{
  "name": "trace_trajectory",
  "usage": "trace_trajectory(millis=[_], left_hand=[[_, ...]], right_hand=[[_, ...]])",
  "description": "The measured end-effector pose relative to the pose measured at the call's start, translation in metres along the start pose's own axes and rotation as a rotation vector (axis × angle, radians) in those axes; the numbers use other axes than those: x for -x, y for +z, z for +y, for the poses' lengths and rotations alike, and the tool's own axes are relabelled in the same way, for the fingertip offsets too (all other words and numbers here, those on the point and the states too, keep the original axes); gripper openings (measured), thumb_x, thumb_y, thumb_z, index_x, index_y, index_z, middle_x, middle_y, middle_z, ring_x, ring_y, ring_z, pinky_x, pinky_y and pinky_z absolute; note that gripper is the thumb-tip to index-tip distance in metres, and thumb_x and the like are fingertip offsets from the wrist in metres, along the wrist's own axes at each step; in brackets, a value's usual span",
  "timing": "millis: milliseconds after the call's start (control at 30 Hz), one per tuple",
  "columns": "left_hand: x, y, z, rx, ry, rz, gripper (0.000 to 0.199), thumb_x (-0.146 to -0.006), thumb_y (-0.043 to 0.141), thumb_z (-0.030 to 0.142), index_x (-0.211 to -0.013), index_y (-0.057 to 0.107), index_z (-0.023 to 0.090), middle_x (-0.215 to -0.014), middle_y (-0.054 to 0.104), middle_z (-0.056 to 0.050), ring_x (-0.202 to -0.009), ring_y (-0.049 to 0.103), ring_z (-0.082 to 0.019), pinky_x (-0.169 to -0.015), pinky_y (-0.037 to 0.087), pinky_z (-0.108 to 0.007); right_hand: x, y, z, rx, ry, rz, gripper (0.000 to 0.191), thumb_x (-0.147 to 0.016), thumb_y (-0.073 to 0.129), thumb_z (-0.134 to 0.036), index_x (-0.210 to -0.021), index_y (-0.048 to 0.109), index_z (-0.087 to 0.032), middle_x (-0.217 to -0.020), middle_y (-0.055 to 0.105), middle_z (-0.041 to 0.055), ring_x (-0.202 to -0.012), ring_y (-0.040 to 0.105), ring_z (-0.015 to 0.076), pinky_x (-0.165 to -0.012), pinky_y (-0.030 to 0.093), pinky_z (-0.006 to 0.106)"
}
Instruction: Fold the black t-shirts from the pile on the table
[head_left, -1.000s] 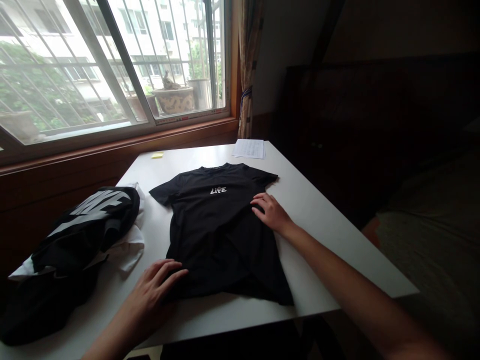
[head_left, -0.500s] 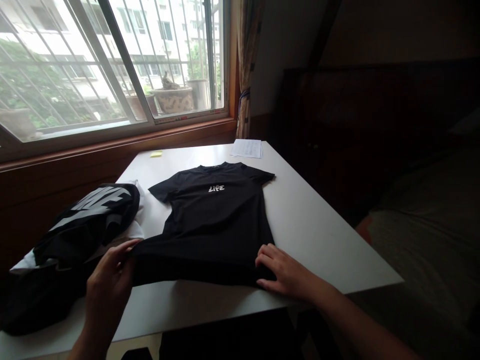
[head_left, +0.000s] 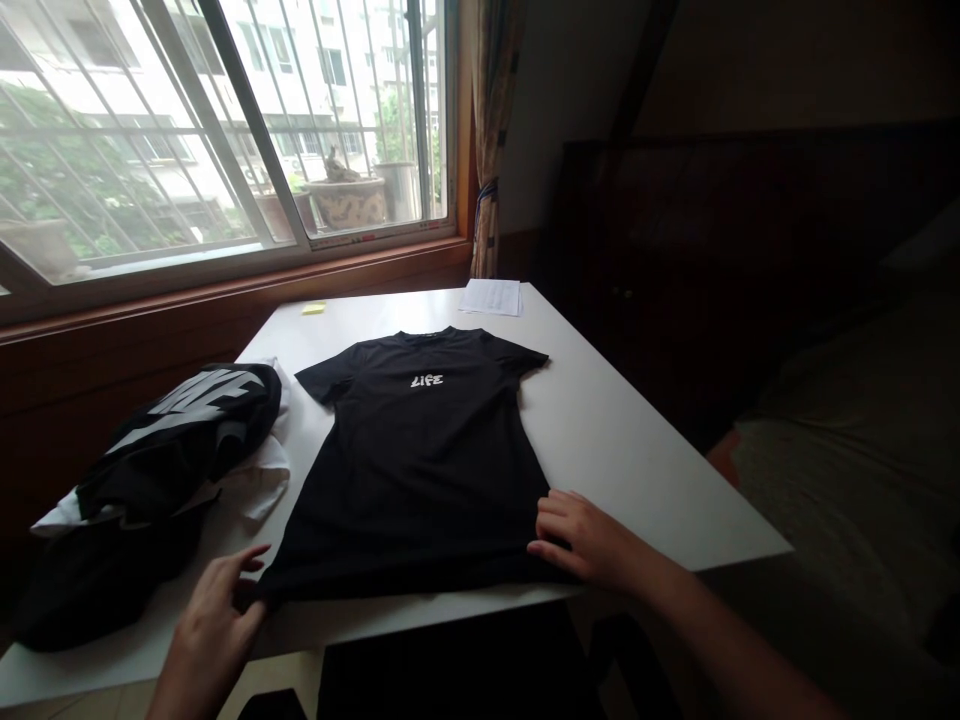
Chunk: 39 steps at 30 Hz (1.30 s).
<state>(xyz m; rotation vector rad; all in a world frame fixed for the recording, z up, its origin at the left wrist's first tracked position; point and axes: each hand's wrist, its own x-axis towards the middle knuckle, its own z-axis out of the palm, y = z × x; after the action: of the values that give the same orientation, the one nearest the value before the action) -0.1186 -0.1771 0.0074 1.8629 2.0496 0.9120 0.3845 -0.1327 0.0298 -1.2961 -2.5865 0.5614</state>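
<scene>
A black T-shirt (head_left: 427, 460) with small white lettering on its chest lies spread on the white table (head_left: 622, 450), its neck toward the far side and its hem toward me. At the hem's left corner, my left hand (head_left: 217, 615) pinches the cloth, the index finger partly raised. My right hand (head_left: 581, 535) grips the right edge close to the hem, fingers curled over the fabric. Some of the fingertips on both hands are hidden. Faint creases cross the middle of the shirt.
A heap of black and white clothes (head_left: 180, 440) covers the table's left side. Printed papers (head_left: 491, 297) and a yellow sticky note (head_left: 313, 309) lie at the far edge. Beyond are a barred window (head_left: 300, 120) and a tied curtain (head_left: 487, 150).
My left hand has pulled the hem's left corner down toward me, so that side now lies straighter and flatter. My right hand has shifted slightly right along with the hem.
</scene>
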Motion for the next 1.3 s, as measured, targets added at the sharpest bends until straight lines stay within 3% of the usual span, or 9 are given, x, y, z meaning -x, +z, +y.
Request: trace_trajectory(millis=[67,167,333,533,700,800,1000,1167,1300], left_hand=[[0.010,-0.002,0.009,0.080,-0.167,-0.020,0.039,-0.082,0.060,0.046,-0.114,0.065,0.024,-0.095,0.070,-0.004,-0.079,0.071,-0.024,-0.062,0.058,-0.032],[0.019,-0.011,0.018,0.149,-0.278,0.108,0.038,-0.085,0.058,0.051,-0.111,0.064,0.024,-0.094,0.072,-0.003,-0.082,0.073,-0.025,-0.064,0.060,-0.032],[0.019,-0.018,0.007,0.010,0.038,0.163,0.031,-0.079,0.061,0.046,-0.100,0.071,0.026,-0.106,0.068,-0.005,-0.081,0.070,-0.022,-0.068,0.059,-0.031],[0.004,-0.024,-0.039,0.098,-0.044,-0.011,0.035,-0.076,0.066,0.048,-0.103,0.074,0.027,-0.109,0.068,-0.004,-0.083,0.072,-0.022,-0.063,0.062,-0.029],[-0.005,-0.027,-0.050,0.118,-0.072,-0.157,0.034,-0.076,0.065,0.047,-0.103,0.075,0.029,-0.109,0.072,-0.004,-0.092,0.074,-0.026,-0.068,0.064,-0.031],[-0.004,-0.026,-0.045,0.018,-0.002,-0.152,0.031,-0.078,0.062,0.044,-0.102,0.076,0.030,-0.112,0.072,-0.005,-0.097,0.073,-0.027,-0.069,0.064,-0.031],[-0.009,-0.034,-0.058,-0.259,0.190,-0.134,0.027,-0.077,0.058,0.044,-0.089,0.077,0.029,-0.119,0.070,-0.007,-0.101,0.070,-0.031,-0.078,0.062,-0.041],[-0.029,-0.047,-0.078,-0.400,0.283,-0.345,0.032,-0.079,0.060,0.044,-0.104,0.077,0.035,-0.119,0.072,-0.005,-0.104,0.070,-0.033,-0.087,0.059,-0.047],[-0.036,-0.043,-0.057,-0.269,0.299,-0.381,0.039,-0.086,0.058,0.046,-0.121,0.071,0.035,-0.125,0.069,-0.004,-0.111,0.068,-0.028,-0.092,0.059,-0.038]], right_hand=[[-0.002,0.002,0.001,0.012,-0.008,0.011,0.030,-0.101,0.054,-0.041,-0.080,0.062,-0.022,-0.086,0.063,0.0036,-0.085,0.055,0.0200,-0.081,0.042,0.035],[-0.003,0.004,0.003,-0.018,-0.018,0.043,0.032,-0.104,0.049,-0.037,-0.079,0.063,-0.021,-0.085,0.064,0.0040,-0.083,0.054,0.0193,-0.081,0.042,0.035],[0.000,0.002,0.005,-0.137,0.006,0.105,0.025,-0.101,0.054,-0.036,-0.084,0.065,-0.020,-0.088,0.065,0.0049,-0.086,0.058,0.0198,-0.082,0.044,0.034],[0.008,-0.010,0.011,-0.348,0.233,0.074,0.025,-0.097,0.058,-0.043,-0.088,0.069,-0.022,-0.079,0.068,0.0007,-0.072,0.061,0.0173,-0.068,0.045,0.030],[0.001,-0.010,0.019,-0.336,0.375,0.245,0.019,-0.095,0.059,-0.039,-0.105,0.068,-0.025,-0.093,0.071,0.0009,-0.078,0.064,0.0178,-0.076,0.048,0.032],[-0.010,-0.004,0.018,-0.338,0.349,0.279,0.027,-0.093,0.062,-0.032,-0.119,0.065,-0.026,-0.096,0.069,0.0013,-0.082,0.064,0.0181,-0.080,0.050,0.032],[-0.021,0.003,0.021,-0.283,0.268,0.205,0.013,-0.089,0.068,-0.031,-0.100,0.069,-0.024,-0.094,0.066,0.0026,-0.087,0.062,0.0199,-0.081,0.050,0.032],[-0.012,-0.001,0.031,-0.201,0.243,0.112,0.052,-0.075,0.084,-0.043,-0.121,0.065,-0.029,-0.111,0.061,0.0041,-0.103,0.058,0.0239,-0.094,0.048,0.037],[-0.004,0.000,0.026,-0.128,0.224,0.018,0.092,-0.059,0.092,-0.053,-0.141,0.053,-0.036,-0.126,0.053,0.0056,-0.117,0.051,0.0289,-0.105,0.043,0.043]])
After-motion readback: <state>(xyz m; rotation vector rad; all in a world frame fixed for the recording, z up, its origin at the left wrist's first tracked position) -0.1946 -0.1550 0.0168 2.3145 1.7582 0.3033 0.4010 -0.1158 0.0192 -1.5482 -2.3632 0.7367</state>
